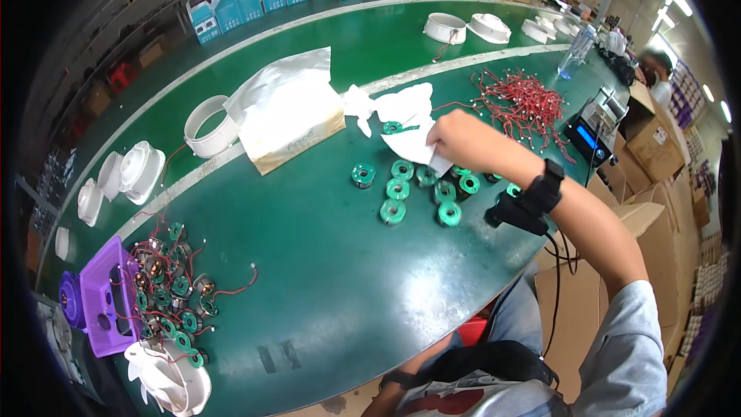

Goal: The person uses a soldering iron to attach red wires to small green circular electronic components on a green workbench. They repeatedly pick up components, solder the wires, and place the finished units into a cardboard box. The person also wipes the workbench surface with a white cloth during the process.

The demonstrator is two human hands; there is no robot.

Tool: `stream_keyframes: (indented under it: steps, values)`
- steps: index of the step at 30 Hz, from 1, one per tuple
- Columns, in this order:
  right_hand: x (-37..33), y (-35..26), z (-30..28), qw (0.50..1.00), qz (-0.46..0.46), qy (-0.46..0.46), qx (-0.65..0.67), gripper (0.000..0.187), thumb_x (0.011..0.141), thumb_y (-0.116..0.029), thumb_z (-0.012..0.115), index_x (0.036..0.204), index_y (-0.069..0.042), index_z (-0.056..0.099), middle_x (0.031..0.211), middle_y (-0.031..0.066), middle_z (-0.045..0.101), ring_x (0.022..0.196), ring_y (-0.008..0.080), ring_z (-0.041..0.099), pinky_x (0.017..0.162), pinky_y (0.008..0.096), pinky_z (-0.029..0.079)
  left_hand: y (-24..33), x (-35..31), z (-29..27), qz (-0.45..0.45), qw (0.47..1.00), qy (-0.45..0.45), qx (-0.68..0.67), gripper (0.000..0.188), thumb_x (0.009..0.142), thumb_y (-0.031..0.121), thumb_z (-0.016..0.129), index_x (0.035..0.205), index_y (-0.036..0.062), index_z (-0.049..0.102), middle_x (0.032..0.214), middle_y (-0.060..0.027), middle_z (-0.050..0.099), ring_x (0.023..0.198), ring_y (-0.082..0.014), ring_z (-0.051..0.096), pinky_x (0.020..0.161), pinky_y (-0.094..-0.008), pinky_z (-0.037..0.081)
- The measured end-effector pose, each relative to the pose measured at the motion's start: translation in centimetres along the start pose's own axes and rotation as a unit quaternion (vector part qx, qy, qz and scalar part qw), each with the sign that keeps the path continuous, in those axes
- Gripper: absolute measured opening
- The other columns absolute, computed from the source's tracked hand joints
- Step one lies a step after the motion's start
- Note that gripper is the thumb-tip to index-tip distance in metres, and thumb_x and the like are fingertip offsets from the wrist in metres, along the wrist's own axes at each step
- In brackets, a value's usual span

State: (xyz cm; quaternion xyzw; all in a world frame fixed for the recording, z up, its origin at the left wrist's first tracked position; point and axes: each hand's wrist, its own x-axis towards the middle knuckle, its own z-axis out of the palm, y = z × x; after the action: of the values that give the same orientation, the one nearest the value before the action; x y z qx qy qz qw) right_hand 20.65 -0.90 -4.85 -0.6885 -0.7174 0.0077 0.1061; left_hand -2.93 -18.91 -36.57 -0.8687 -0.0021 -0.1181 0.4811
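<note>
My right hand point(461, 141) is closed on the right edge of a crumpled white tissue point(409, 104) at the middle of the green table. On the tissue, left of my fingers, lies a small green circuit-board piece point(395, 128). Just nearer to me stand several small motor stators topped with green ring boards point(393, 211), some partly hidden under my hand and wrist. Past my hand, to the right, is a heap of red wires point(522, 104) with white connectors. Of my left arm, only a part with a black wristband point(398, 378) shows at the lower edge; its fingers are hidden.
A purple basket point(108, 293) lies at the left, beside wired stators point(181, 286) and a white fan point(174, 378). A white-covered carton point(289, 112) stands behind. White round housings point(208, 127) line the far strip. At right are a box with a blue display point(590, 139) and a bottle point(576, 54).
</note>
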Motion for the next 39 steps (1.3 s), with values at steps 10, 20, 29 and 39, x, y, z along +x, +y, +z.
stream_keyframes:
  steps: [10, 20, 29, 39]
  values:
    - [4.2, -0.9, 2.9, 0.992, -0.066, 0.061, -0.089, 0.018, 0.069, -0.003, 0.057, 0.085, -0.004, 0.066, 0.087, 0.0173, 0.063, 0.085, 0.0294, 0.062, 0.075, 0.0382, 0.051, 2.7, -0.2, 1.1, -0.220, 0.918, -0.013, -0.329, 0.030, 0.079, 0.028, 0.052, 0.092, 0.0030, 0.064, 0.088, -0.0187, 0.063, 0.078, -0.0361, 0.058, 0.078, -0.0449, 0.045]
    - [0.7, -1.7, -1.9, 0.983, -0.115, 0.065, 0.125, 0.020, 0.070, -0.002, 0.058, 0.088, 0.002, 0.066, 0.082, 0.0193, 0.064, 0.076, 0.0317, 0.063, 0.070, 0.0364, 0.050, -3.6, 0.9, -2.2, -0.387, 0.626, 0.024, -0.677, 0.032, 0.080, 0.026, 0.052, 0.100, 0.0043, 0.063, 0.093, -0.0201, 0.063, 0.082, -0.0374, 0.058, 0.078, -0.0431, 0.046]
    - [-1.2, 5.2, 0.4, 0.978, 0.017, 0.063, -0.198, 0.010, 0.068, -0.006, 0.056, 0.073, -0.003, 0.065, 0.069, 0.0172, 0.062, 0.071, 0.0319, 0.063, 0.066, 0.0401, 0.052, -2.3, 1.1, -2.1, -0.364, 0.617, -0.059, -0.696, 0.028, 0.080, 0.027, 0.054, 0.097, 0.0061, 0.063, 0.090, -0.0195, 0.063, 0.079, -0.0376, 0.059, 0.074, -0.0426, 0.047]
    - [-2.5, -0.2, -1.6, 0.986, -0.008, 0.151, 0.072, 0.013, 0.066, -0.004, 0.058, 0.076, 0.002, 0.065, 0.076, 0.0218, 0.062, 0.072, 0.0347, 0.062, 0.067, 0.0400, 0.050, -1.4, 0.7, -2.1, -0.382, 0.603, -0.087, -0.695, 0.020, 0.078, 0.025, 0.057, 0.088, 0.0096, 0.063, 0.089, -0.0134, 0.064, 0.081, -0.0343, 0.060, 0.072, -0.0410, 0.048]
